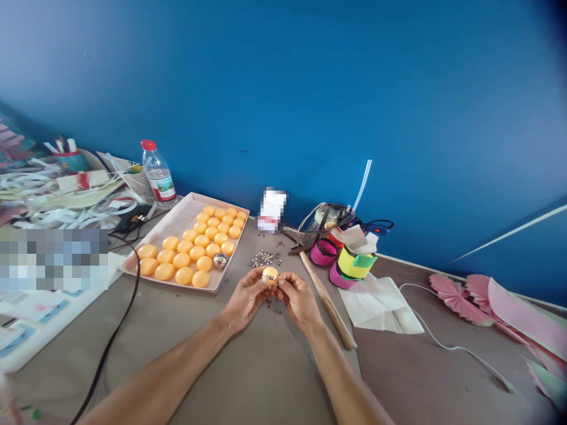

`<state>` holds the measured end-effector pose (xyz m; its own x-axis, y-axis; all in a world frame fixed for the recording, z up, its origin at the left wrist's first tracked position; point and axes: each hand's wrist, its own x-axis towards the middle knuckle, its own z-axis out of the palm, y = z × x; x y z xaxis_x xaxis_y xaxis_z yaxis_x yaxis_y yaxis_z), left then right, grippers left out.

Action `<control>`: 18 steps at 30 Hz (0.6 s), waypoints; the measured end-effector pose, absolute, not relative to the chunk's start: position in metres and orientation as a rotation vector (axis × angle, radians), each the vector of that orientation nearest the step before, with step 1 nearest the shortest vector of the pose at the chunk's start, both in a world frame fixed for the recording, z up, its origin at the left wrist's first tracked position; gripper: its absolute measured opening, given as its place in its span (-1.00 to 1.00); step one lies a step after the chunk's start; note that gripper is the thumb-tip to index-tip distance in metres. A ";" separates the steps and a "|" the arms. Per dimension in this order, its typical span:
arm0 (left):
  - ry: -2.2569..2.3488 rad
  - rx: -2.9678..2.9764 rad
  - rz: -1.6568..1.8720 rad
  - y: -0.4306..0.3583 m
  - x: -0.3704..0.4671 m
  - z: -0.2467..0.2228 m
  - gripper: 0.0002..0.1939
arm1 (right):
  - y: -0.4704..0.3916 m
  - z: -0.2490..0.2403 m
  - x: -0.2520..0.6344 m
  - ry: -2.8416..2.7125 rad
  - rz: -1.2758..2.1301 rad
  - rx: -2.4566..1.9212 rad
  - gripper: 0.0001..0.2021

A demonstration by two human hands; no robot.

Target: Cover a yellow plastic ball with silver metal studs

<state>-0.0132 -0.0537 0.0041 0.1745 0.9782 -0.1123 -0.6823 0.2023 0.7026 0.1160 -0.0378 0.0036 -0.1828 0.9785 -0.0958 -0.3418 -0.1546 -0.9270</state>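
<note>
Between my two hands is an orange ball (270, 273), like a ping-pong ball, with a few small shiny pieces on its lower face. My left hand (250, 298) is closed around its left side, the thumb in front. My right hand (299, 300) is pinched at the ball's right side; whatever its fingertips hold is too small to make out. Just beyond the hands lies a loose pile of small shiny metallic pieces (263, 258). To the left, a shallow pink tray (177, 221) holds rows of orange balls (181, 260) and one silver-covered ball (220, 260).
Behind the tray stands a plastic bottle (160, 177) with a red cap. A wooden stick (330, 304), pink and yellow containers (352, 265) and a white paper (383, 307) lie right. A dark cable (117, 330) crosses the left side; a blue wall (283, 88) rises behind.
</note>
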 end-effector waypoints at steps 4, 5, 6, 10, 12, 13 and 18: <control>0.630 0.633 1.295 -0.055 -0.012 0.006 -0.72 | -0.039 0.005 0.115 -0.999 1.552 -0.970 -0.87; 0.635 0.647 1.300 -0.056 -0.011 0.008 -0.72 | -0.039 0.004 0.115 -1.000 1.548 -0.973 -0.87; 0.638 0.660 1.303 -0.056 -0.011 0.009 -0.73 | -0.040 0.004 0.114 -0.998 1.543 -0.976 -0.87; 0.632 0.691 1.301 -0.058 -0.010 0.010 -0.72 | -0.041 0.002 0.112 -0.951 1.522 -0.977 -0.85; 0.624 0.675 1.289 -0.058 -0.010 0.008 -0.70 | -0.040 0.003 0.111 -0.914 1.547 -0.965 -0.81; 0.620 0.654 1.282 -0.058 -0.010 0.007 -0.70 | -0.040 0.003 0.112 -0.901 1.574 -0.954 -0.79; 0.609 0.445 1.243 -0.054 -0.013 0.006 -0.72 | -0.031 0.002 0.126 -1.003 1.563 -1.004 -0.82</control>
